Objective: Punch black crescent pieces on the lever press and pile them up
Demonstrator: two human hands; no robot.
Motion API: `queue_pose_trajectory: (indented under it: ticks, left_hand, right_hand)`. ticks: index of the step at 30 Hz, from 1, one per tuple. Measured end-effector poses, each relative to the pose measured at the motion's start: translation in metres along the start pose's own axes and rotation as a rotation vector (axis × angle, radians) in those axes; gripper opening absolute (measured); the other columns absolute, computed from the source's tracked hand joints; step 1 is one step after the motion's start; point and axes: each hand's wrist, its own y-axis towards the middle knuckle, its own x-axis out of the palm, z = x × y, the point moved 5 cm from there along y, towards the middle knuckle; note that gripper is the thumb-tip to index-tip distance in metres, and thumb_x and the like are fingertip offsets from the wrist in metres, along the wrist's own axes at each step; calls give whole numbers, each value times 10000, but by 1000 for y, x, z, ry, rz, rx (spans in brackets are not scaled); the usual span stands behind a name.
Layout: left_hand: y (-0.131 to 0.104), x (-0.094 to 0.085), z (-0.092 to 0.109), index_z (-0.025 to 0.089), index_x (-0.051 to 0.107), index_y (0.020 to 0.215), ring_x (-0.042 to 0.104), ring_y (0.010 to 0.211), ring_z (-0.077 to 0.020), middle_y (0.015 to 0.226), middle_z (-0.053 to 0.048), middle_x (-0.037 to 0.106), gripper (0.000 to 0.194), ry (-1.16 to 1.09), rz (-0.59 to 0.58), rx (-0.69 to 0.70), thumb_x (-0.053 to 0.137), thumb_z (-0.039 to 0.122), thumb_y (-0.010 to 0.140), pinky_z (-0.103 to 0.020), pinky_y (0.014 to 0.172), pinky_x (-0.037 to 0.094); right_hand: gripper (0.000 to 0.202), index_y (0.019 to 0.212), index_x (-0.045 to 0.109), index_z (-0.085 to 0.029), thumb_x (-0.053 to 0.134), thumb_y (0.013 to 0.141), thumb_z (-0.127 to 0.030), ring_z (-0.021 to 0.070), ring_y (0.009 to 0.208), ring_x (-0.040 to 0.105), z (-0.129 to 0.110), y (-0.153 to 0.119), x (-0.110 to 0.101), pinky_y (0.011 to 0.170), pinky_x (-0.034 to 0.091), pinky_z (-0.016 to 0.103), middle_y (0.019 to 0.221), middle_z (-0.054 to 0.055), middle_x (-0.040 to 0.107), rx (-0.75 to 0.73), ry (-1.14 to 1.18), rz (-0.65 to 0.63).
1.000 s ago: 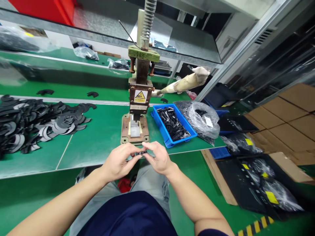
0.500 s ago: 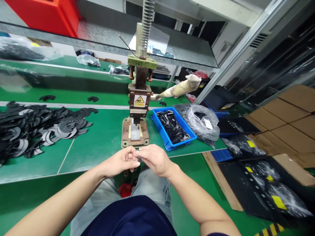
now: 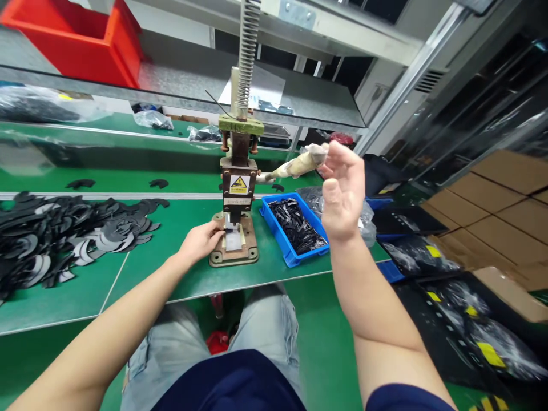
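A hand-operated press (image 3: 237, 188) with a tall spring and a warning label stands at the table's front. My left hand (image 3: 203, 242) is at the left of its base, fingertips pinched on a small black part (image 3: 228, 230) under the ram. Most of that part is hidden by the fingers and the ram. My right hand (image 3: 343, 191) is raised by the end of the wrapped press lever (image 3: 299, 164), thumb and fingers apart, not closed round it. Whether the fingertips touch the lever I cannot tell.
Right of the press stands a blue tray (image 3: 280, 242) of small black parts, with a clear plastic bag (image 3: 368, 220) behind it. Curved black pieces (image 3: 85, 228) are heaped at left. A red bin (image 3: 94, 45) sits on the upper shelf; cartons (image 3: 500, 211) are stacked far right.
My hands were together at the table's front edge around a small part. My left hand has moved forward to the press base; the right has risen to the lever's end.
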Motion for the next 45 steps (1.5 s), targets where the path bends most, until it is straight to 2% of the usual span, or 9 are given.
queue_pose_trajectory:
  ticks: [3, 7, 13, 21, 26, 30, 38, 41, 45]
  left_hand:
    - [12, 6, 12, 235, 770, 1006, 757, 1037, -280, 1092, -98, 818, 252, 158, -42, 162, 550, 358, 1001, -375, 922, 580]
    - [18, 10, 19, 235, 806, 1038, 737, 1107, -280, 1131, -109, 808, 295, 187, -67, 275, 519, 300, 1013, -399, 1004, 577]
    - [21, 11, 20, 209, 824, 1064, 729, 1116, -298, 1155, -125, 806, 320, 214, -103, 289, 513, 237, 993, -441, 1016, 585]
    - [20, 12, 20, 207, 823, 1109, 738, 1150, -284, 1203, -114, 813, 300, 234, -100, 252, 533, 234, 1038, -425, 1053, 578]
    - [10, 7, 16, 166, 783, 1231, 732, 1202, -237, 1261, -105, 800, 364, 196, -65, 263, 453, 181, 1076, -376, 1093, 552]
    - [-4, -22, -20, 197, 758, 1264, 699, 1225, -278, 1304, -109, 777, 295, 310, 11, 146, 569, 235, 1040, -425, 1101, 546]
    - [-19, -131, -140, 167, 748, 1291, 630, 1267, -377, 1362, -168, 729, 419, 688, 115, -280, 585, 436, 1014, -496, 1106, 487]
    - [-2, -147, -163, 175, 730, 1340, 582, 1349, -393, 1419, -168, 706, 467, 746, 78, -318, 575, 464, 1007, -500, 1129, 460]
    - [36, -141, -176, 184, 668, 1461, 508, 1458, -382, 1544, -175, 629, 583, 750, -8, -311, 564, 528, 1001, -493, 1215, 383]
  right_hand:
    - [662, 1527, 463, -283, 422, 1032, -721, 238, 1316, 687, -17, 21, 18, 1108, 611, 498, 1452, 79, 612, -61, 34, -99]
    - [524, 1442, 493, -283, 490, 1057, -638, 182, 1185, 709, -27, 14, 37, 1064, 661, 497, 1280, 41, 625, -46, 79, -85]
    - [221, 1185, 577, -282, 579, 1050, -457, 226, 1129, 702, -35, -30, 45, 1193, 577, 603, 1067, 43, 602, 18, 79, 13]
    - [128, 1033, 606, -329, 661, 939, -261, 299, 1079, 696, -26, -120, 62, 1009, 620, 657, 974, 42, 636, 28, 35, 181]
    - [209, 958, 634, -277, 747, 836, -150, 303, 1090, 701, -11, -143, 65, 1037, 585, 638, 925, 42, 662, 1, 35, 172]
    - [245, 957, 637, -256, 776, 791, -142, 286, 1099, 712, -6, -142, 61, 1090, 562, 646, 942, 15, 691, -49, 26, 120]
    - [274, 1027, 693, -253, 791, 788, -162, 277, 1077, 701, -6, -134, 56, 998, 604, 555, 1012, 46, 706, -20, 37, 73]
    - [241, 1033, 719, -241, 789, 808, -195, 251, 1074, 680, -4, -130, 57, 940, 605, 473, 1143, 77, 692, 42, 17, 76]
    - [63, 853, 686, -226, 731, 858, -182, 210, 1052, 656, -4, -133, 59, 884, 590, 390, 1145, 72, 669, 71, 24, 89]
